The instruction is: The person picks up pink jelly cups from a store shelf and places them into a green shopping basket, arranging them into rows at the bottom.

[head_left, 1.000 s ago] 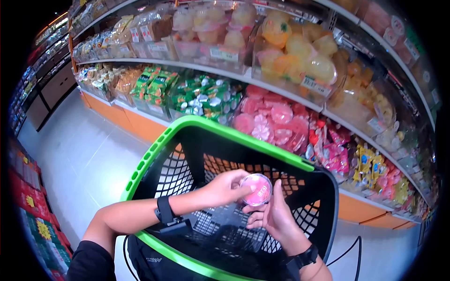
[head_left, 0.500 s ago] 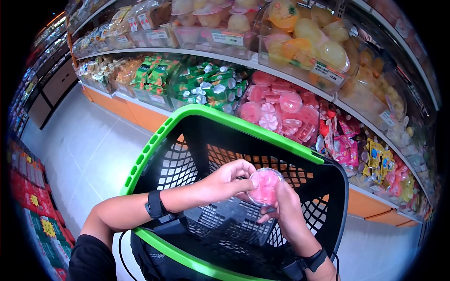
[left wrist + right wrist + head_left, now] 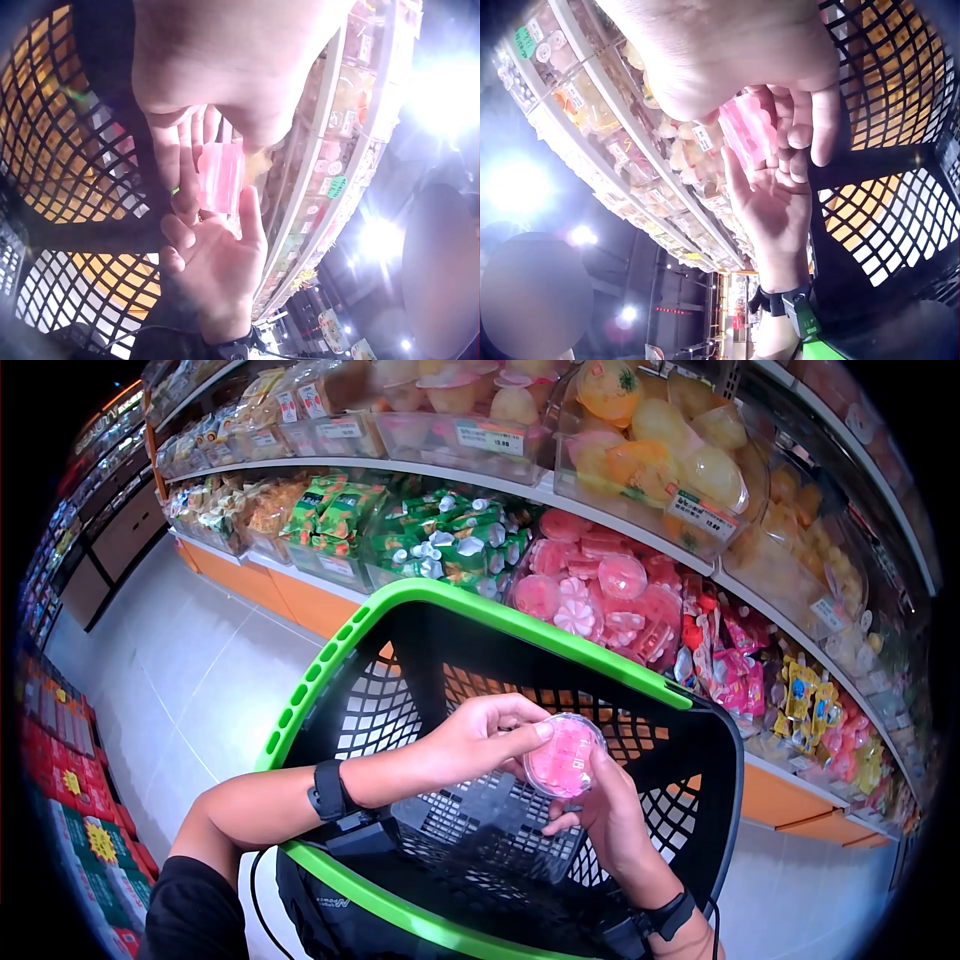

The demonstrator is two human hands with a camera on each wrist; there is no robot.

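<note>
Both hands hold a small round pink jelly cup (image 3: pixel 565 757) over a black mesh shopping basket with a green rim (image 3: pixel 470 622). My left hand (image 3: pixel 535 728) pinches the cup's left edge with thumb and fingers. From below and the right, my right hand (image 3: pixel 592 800) cradles it, thumb along its side. The cup's ridged clear underside faces up. In the left wrist view the cup (image 3: pixel 221 176) is edge-on between the left fingers (image 3: pixel 186 161) and the right hand (image 3: pixel 214 262). The right wrist view shows the cup (image 3: pixel 750 131) above the left palm (image 3: pixel 769 202).
Store shelves run behind the basket: more pink jelly cups (image 3: pixel 600 585), green packets (image 3: pixel 440 550), red and yellow snack bags (image 3: pixel 770 680), and tubs of yellow jellies (image 3: pixel 650 440) on the shelf above. Pale tiled floor (image 3: pixel 170 680) lies to the left, with red boxes (image 3: pixel 70 790) beyond it.
The cup has been turned over between the hands: its labelled lid faced up a second ago, now its ridged underside does. Both hands have kept hold of it.
</note>
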